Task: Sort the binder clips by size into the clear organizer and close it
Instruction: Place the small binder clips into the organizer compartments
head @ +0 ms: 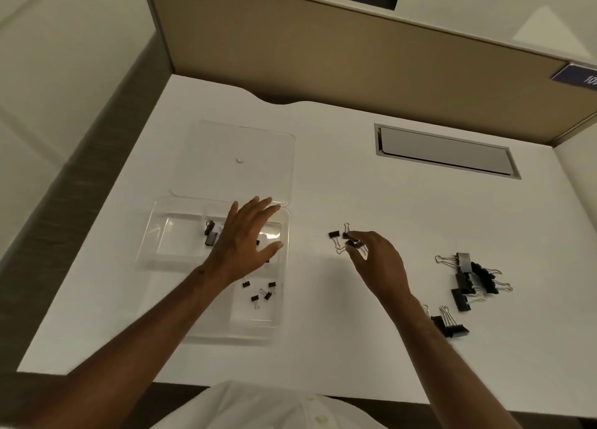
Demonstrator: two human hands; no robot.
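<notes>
From the head camera, a clear organizer (155, 231) lies on the white desk (355, 202), left of centre, with its transparent lid (235, 144) folded flat open behind it. The tray is split into compartments. In the near right compartment sit several small binder clips (260, 291), black with thin wire handles, scattered loosely. In the far middle compartment lie a couple of larger dark clips (210, 234), partly hidden by the wrist above them.

On the bare desk right of the organizer, a few medium binder clips (335, 234) lie in a loose cluster, wire handles sticking out. Farther right, a pile of large binder clips (468, 276) is heaped together, black bodies and silver handles tangled. Near the right forearm, two more large clips (452, 327) lie side by side.

The left hand (248, 234) hovers palm down over the organizer's far right compartment, fingers spread and straight, gripping nothing. The right hand (378, 254) reaches across to the medium cluster, fingertips (355, 236) curled and pinched together on one of those clips; whether it is lifted off the desk I cannot tell. Both forearms are bare. A recessed grey cable hatch (445, 152) is set into the desk farther back.
</notes>
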